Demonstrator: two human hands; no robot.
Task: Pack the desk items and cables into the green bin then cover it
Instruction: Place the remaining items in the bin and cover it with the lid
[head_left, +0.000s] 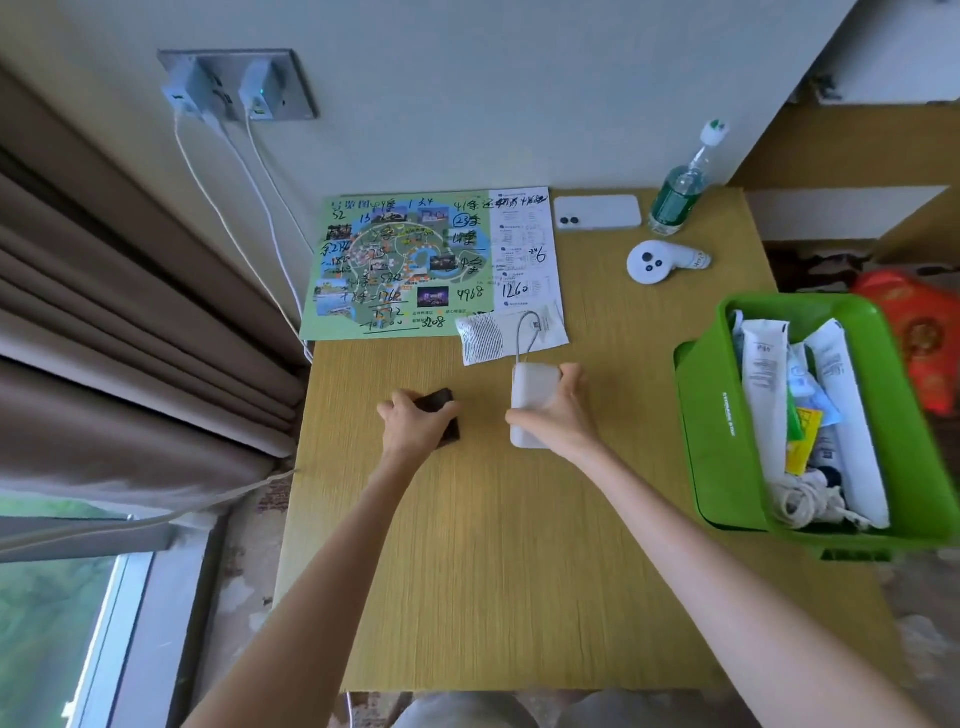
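Observation:
My right hand (558, 415) grips a white power bank (532, 395) lying on the wooden desk (493, 571); its short white cable loops up over a small paper slip (483, 338). My left hand (415, 423) closes over a small black object (441, 402) on the desk. The green bin (722, 415) stands at the desk's right edge, holding white tubes, packets and a coiled white cable. A white phone (597, 212), a white controller (654, 260) and a printed map sheet (415, 260) lie at the back of the desk.
A clear water bottle (680, 192) stands at the back right. Two white chargers (218, 93) sit in a wall socket, their cables hanging down beside the curtain (130, 338) on the left. A red bag (919, 332) lies behind the bin.

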